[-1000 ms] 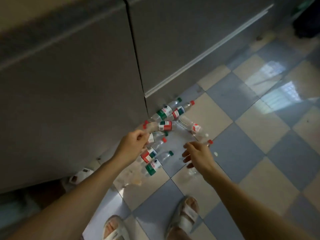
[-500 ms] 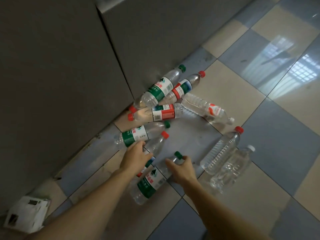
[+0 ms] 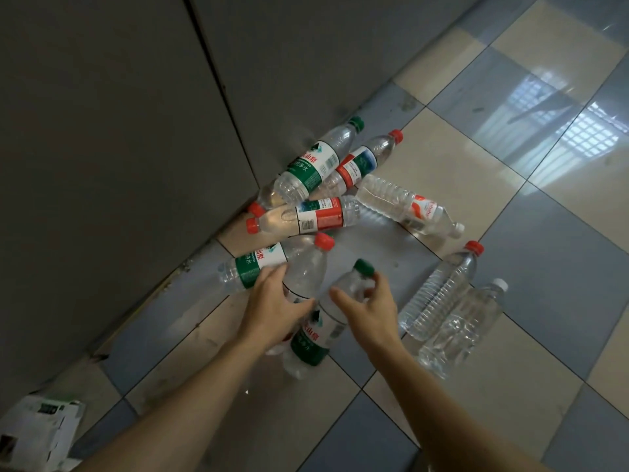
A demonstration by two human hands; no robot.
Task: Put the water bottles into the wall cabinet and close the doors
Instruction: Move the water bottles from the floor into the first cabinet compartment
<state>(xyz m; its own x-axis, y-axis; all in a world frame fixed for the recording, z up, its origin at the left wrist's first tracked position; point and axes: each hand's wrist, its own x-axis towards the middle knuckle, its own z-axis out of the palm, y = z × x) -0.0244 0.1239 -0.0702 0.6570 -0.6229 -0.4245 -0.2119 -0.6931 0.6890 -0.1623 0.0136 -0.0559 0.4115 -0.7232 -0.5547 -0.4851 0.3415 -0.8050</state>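
You see a checkered floor [image 3: 452, 158] of blue-grey and cream tiles, window light reflected at its upper right, crumpled white packaging [image 3: 37, 434] at its lower left corner.

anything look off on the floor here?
Yes. The water bottles lie on their sides in a loose pile against the grey cabinet, some crossing each other. A crumpled white carton lies at lower left. No spill visible.
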